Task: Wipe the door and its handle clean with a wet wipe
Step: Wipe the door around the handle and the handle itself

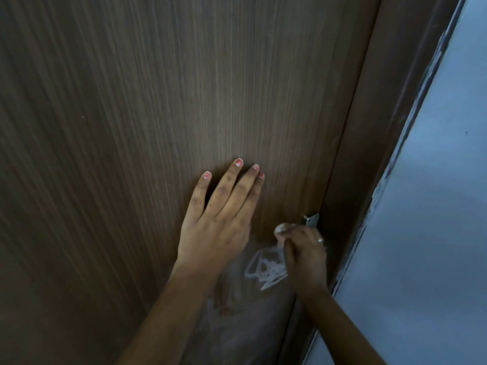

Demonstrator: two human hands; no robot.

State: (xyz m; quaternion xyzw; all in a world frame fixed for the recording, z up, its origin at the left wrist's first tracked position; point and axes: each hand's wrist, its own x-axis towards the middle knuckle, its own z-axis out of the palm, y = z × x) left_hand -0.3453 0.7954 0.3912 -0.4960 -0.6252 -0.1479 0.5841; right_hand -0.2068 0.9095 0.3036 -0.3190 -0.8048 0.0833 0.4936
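The crumpled wipe (pixel 279 229) is pinched in the right hand (pixel 305 255), fingers curled tight around it, pressed to the door (pixel 131 114) just below a metal latch plate (pixel 312 220). White scribbles (pixel 266 270) lie between the hands. The left hand (pixel 218 222) rests flat and open on the door.

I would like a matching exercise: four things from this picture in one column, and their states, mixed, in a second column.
Things:
1. left hand
2. right hand
3. white scribbles
4. metal plate

States:
A. drawn on the door, between the two hands
B. closed around a crumpled wipe
C. fixed at the door's right edge
D. flat on the door, fingers spread

Pairs: 1-D, 2-B, 3-A, 4-C
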